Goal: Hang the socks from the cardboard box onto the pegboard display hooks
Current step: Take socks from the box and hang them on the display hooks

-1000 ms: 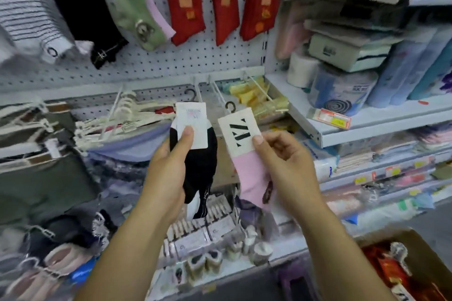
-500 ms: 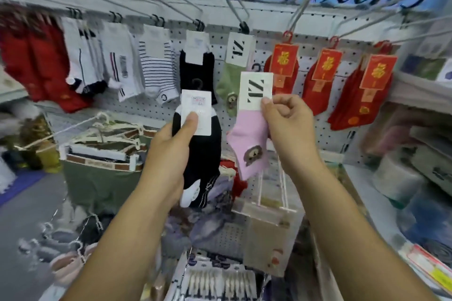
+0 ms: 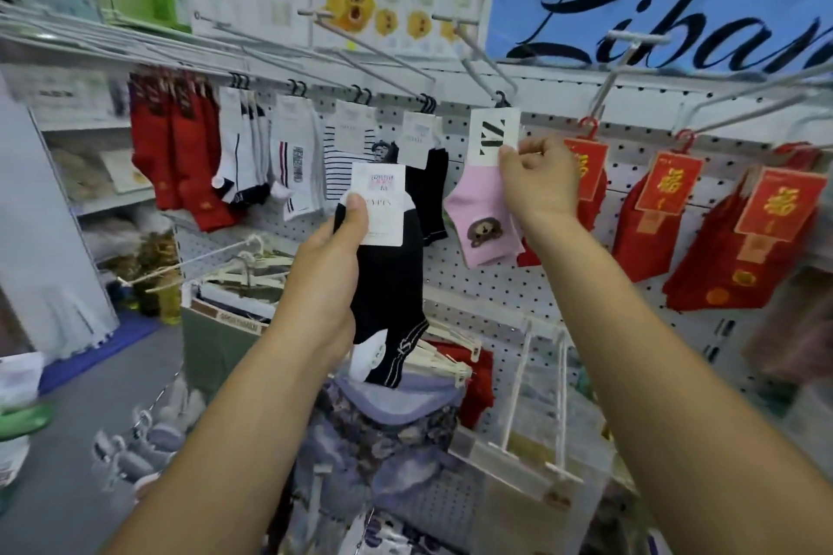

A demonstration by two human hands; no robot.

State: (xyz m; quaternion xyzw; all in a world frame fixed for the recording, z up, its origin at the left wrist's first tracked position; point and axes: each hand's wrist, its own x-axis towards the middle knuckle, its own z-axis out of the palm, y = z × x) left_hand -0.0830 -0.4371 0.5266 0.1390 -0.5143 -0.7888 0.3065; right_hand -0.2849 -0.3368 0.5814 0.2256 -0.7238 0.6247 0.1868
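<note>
soft knit pink sock (image 3: 484, 216), matt paper tag (image 3: 491, 135), painted metal pegboard (image 3: 487, 284).

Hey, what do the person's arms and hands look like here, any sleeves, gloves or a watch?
Both arms are bare as far as the picture shows: no sleeve on the left forearm or the right forearm. The left hand and right hand wear no gloves, and no watch, bracelet or ring shows. The left thumbnail looks short and unpainted.
</note>
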